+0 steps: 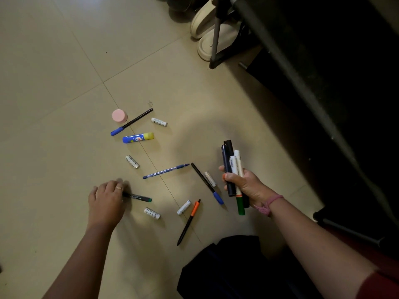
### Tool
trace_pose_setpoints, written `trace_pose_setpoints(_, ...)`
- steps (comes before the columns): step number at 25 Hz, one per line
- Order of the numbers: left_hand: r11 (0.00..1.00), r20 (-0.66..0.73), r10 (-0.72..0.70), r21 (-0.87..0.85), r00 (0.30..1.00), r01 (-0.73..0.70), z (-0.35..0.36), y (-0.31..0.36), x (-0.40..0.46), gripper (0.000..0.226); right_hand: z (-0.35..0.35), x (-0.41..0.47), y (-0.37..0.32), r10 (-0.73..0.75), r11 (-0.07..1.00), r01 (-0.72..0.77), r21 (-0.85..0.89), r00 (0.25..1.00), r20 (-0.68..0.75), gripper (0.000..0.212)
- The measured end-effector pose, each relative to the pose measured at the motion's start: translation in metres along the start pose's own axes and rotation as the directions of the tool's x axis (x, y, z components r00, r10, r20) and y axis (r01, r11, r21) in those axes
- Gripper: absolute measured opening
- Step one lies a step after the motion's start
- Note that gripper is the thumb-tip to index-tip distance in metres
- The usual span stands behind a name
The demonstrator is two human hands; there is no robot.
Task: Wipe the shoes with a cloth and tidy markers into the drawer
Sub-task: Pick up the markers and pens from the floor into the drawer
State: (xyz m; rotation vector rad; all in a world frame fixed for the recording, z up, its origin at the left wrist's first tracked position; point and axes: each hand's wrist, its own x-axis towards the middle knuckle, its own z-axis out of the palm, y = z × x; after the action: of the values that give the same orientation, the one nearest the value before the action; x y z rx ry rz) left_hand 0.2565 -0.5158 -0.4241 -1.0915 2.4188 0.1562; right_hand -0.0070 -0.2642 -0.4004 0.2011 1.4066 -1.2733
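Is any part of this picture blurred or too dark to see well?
Head view: the left hand on the green-tipped marker is slightly motion-blurred; the right side beside the shoes is nearly black; hands throw soft shadows on the floor tiles.

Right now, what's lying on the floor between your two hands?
In the head view, between the left hand and the right hand lie a green-capped marker, a blue pen, two batteries and a black, blue-capped pen.

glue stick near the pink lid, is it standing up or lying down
Lying down. The blue glue stick rests on its side on the floor tiles, yellow cap pointing right, just below the pink lid.
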Motion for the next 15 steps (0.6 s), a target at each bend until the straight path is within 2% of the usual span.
trace_pose_setpoints(5,0.994,-0.021,0.071,0.084,0.997,-0.069,-0.005,0.004,0.006,0.014,-0.004,0.002,0.003,0.023,1.0,-0.024,-0.018,1.0,-0.021,0.018)
trace_pose_setpoints(10,0.991,0.073,0.121,0.044,0.99,-0.125,-0.022,0.007,0.002,0.021,-0.007,-0.004,-0.005,0.016,0.996,-0.017,-0.084,1.0,-0.017,0.02)
trace_pose_setpoints(12,0.992,0.105,0.098,-0.09,0.99,-0.089,-0.037,0.012,-0.004,0.025,-0.007,-0.014,-0.015,0.013,0.994,-0.016,-0.107,1.0,-0.027,0.021)
trace_pose_setpoints(13,0.977,0.091,0.068,-0.209,0.994,-0.048,-0.049,0.017,-0.008,0.024,-0.005,-0.024,-0.025,0.014,0.993,-0.018,-0.113,0.999,-0.033,0.022)
trace_pose_setpoints(15,0.88,0.056,-0.012,-0.474,0.998,0.037,-0.073,0.031,-0.018,0.02,-0.003,-0.045,-0.044,0.014,0.991,-0.018,-0.134,0.999,-0.028,0.03)
